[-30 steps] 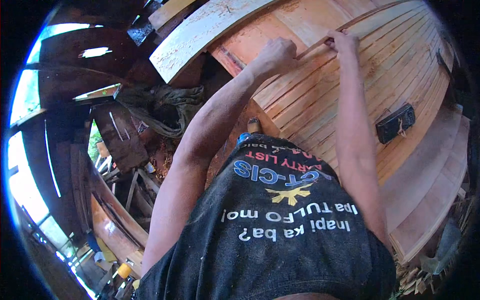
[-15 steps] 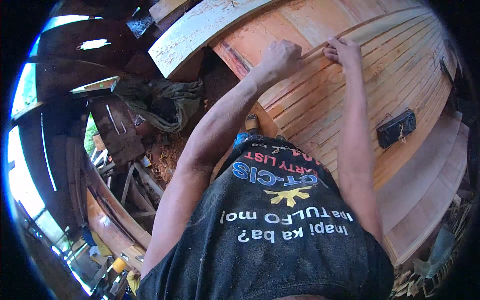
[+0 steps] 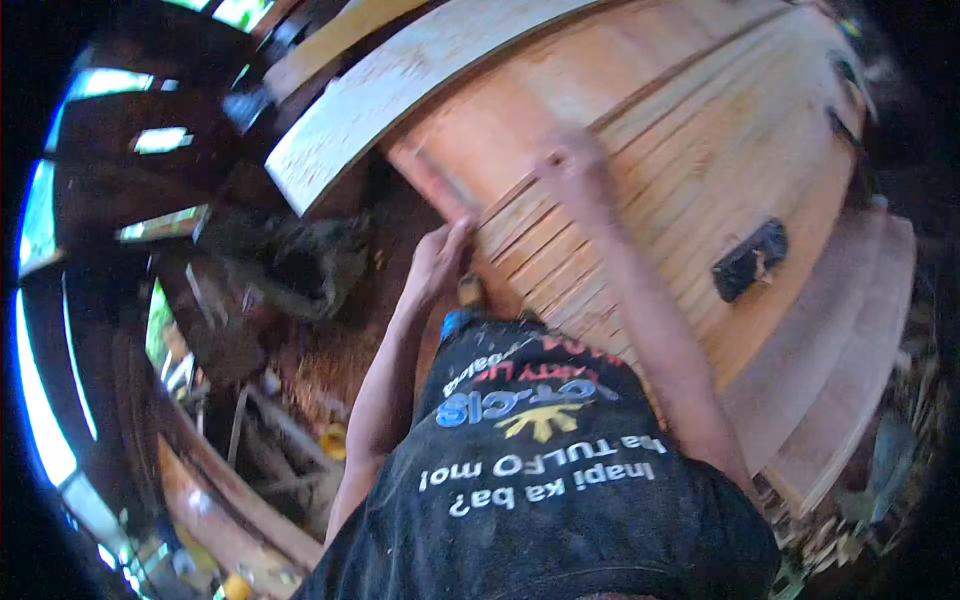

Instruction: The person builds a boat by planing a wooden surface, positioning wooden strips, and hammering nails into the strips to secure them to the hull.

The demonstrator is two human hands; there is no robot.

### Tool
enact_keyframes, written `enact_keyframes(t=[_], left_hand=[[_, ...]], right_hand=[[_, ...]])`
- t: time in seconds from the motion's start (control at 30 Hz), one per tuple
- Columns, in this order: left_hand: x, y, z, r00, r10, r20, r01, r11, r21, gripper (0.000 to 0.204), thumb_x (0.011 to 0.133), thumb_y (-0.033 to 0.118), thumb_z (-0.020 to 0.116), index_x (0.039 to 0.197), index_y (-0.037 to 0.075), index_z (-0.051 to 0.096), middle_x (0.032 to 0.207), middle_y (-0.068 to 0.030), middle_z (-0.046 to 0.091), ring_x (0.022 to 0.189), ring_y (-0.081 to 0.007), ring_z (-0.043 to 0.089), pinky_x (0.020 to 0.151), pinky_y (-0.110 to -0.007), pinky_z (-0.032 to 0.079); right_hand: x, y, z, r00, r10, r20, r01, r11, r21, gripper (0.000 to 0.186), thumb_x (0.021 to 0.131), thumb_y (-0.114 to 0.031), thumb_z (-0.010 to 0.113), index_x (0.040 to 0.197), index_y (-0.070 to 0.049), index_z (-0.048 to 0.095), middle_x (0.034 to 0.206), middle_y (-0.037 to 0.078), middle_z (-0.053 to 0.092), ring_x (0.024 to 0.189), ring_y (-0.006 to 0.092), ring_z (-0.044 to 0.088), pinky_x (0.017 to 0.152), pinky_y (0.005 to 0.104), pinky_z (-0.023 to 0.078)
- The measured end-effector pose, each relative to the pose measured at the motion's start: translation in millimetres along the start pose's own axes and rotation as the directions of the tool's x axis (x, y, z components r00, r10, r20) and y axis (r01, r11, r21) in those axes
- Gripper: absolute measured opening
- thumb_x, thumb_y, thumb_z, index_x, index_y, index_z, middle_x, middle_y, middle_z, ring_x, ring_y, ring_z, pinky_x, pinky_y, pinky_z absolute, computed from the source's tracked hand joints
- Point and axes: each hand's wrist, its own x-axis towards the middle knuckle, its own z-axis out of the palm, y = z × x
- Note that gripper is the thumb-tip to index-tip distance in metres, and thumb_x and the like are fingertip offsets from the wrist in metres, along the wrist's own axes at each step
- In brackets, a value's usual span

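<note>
A curved wooden panel (image 3: 700, 170), shaped like a boat hull, lies before me, with narrow wooden strips running side by side along it. At its near left edge my left hand (image 3: 437, 262) is closed with thumb uppermost, around the end of a wooden strip (image 3: 507, 200). Further right, my right hand (image 3: 575, 170) rests over the line of that same strip. Its fingers are curled and blurred by motion, and what they hold is hidden.
A pale curved board (image 3: 400, 85) stands along the panel's far left side. On the panel's right lies a black block (image 3: 750, 262). Wider planks (image 3: 830, 330) and wood scraps (image 3: 850, 525) are at the right. A dark cloth (image 3: 290, 260) hangs at the left.
My left hand has moved down and left, from the panel's upper surface to its near edge. My right hand has slid left and nearer along the strip. The view has shifted slightly.
</note>
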Motion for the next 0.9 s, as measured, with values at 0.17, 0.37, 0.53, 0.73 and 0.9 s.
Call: enact_keyframes(t=[0.17,0.37,0.53,0.73,0.9], left_hand=[[7,-29,-7,1.0,0.011,0.015,-0.009,0.988,-0.155,0.049,0.096,0.041,0.048,0.064,0.005,0.052,0.058,0.0021,0.045,0.054,-0.0083,0.039,0.048,-0.028,0.033],[-1,-8,-4,0.972,0.23,-0.048,-0.231,0.973,-0.015,0.044,0.091,0.031,0.054,0.054,0.007,0.051,0.052,0.0012,0.046,0.046,-0.0087,0.039,0.044,-0.029,0.028],[-6,8,13,0.986,0.122,-0.113,-0.134,0.985,-0.106,0.044,0.09,0.031,0.055,0.054,0.007,0.049,0.053,0.0019,0.046,0.047,-0.0084,0.037,0.046,-0.029,0.027],[-1,2,7,0.972,0.152,-0.182,-0.14,0.987,0.079,0.041,0.091,0.03,0.053,0.059,0.003,0.054,0.055,-0.0009,0.049,0.053,-0.0115,0.043,0.051,-0.032,0.033],[-6,7,8,0.989,0.099,-0.107,-0.105,0.993,-0.052,0.046,0.095,0.031,0.051,0.058,0.003,0.051,0.053,0.0002,0.046,0.051,-0.0087,0.039,0.048,-0.029,0.031]], right_hand=[[-20,-18,13,0.979,-0.194,0.067,0.203,0.965,-0.168,0.021,0.074,-0.028,0.07,0.083,-0.01,0.065,0.109,0.012,0.059,0.116,0.0308,0.05,0.105,0.0522,0.032],[-34,-20,23,0.997,-0.048,0.063,0.057,0.986,-0.155,0.029,0.074,-0.033,0.071,0.093,-0.011,0.068,0.119,0.015,0.058,0.124,0.03,0.046,0.112,0.0557,0.021],[-34,-17,15,0.993,0.028,0.117,-0.006,0.983,-0.185,0.032,0.075,-0.035,0.071,0.097,-0.012,0.069,0.124,0.014,0.056,0.128,0.0293,0.044,0.113,0.056,0.018],[-30,-21,14,0.989,0.062,0.136,-0.041,0.988,-0.149,0.033,0.076,-0.036,0.071,0.098,-0.012,0.069,0.127,0.012,0.054,0.131,0.0269,0.042,0.114,0.0556,0.017],[-25,-18,9,0.975,0.099,0.197,-0.083,0.993,-0.088,0.034,0.075,-0.034,0.072,0.1,-0.012,0.069,0.125,0.012,0.056,0.131,0.0268,0.041,0.114,0.0544,0.019]])
